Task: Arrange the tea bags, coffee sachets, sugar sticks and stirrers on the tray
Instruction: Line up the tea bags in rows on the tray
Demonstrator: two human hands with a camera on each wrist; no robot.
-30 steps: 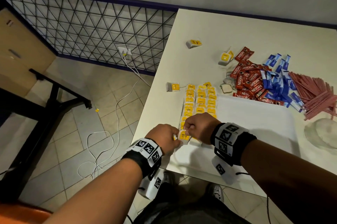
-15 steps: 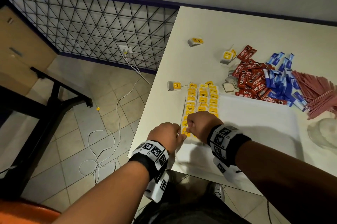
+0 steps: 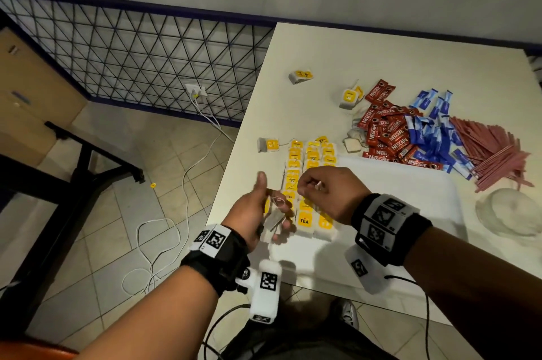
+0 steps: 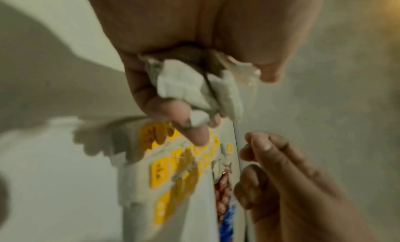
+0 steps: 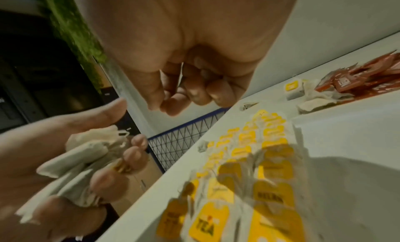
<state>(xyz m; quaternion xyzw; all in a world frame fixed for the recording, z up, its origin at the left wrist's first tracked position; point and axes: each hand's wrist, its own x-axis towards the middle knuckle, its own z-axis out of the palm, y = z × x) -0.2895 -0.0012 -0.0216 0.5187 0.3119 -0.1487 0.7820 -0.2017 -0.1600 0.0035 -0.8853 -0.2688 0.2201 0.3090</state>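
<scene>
My left hand (image 3: pixel 271 208) is turned palm up over the near left corner of the white tray (image 3: pixel 396 198) and holds a small bunch of tea bags (image 4: pixel 190 86) with a loose string. Just to its right, my right hand (image 3: pixel 311 186) hovers with curled fingers pinching a thin white scrap (image 5: pixel 181 73). Yellow-tagged tea bags (image 3: pixel 311 160) lie in three rows along the tray's left side. Red coffee sachets (image 3: pixel 387 134), blue sugar sticks (image 3: pixel 434 131) and pink stirrers (image 3: pixel 492 154) are heaped on the table beyond the tray.
Loose tea bags lie on the white table (image 3: pixel 410 66) at the far left (image 3: pixel 300 76), beside the sachets (image 3: pixel 349 97) and left of the rows (image 3: pixel 268 145). A clear round dish (image 3: pixel 510 213) sits right of the tray. The table's left edge drops to a tiled floor with cables.
Both hands were knuckles-up at the near end of the tea bag rows. The left has lifted and turned palm up with tea bags; the right has risen above the rows.
</scene>
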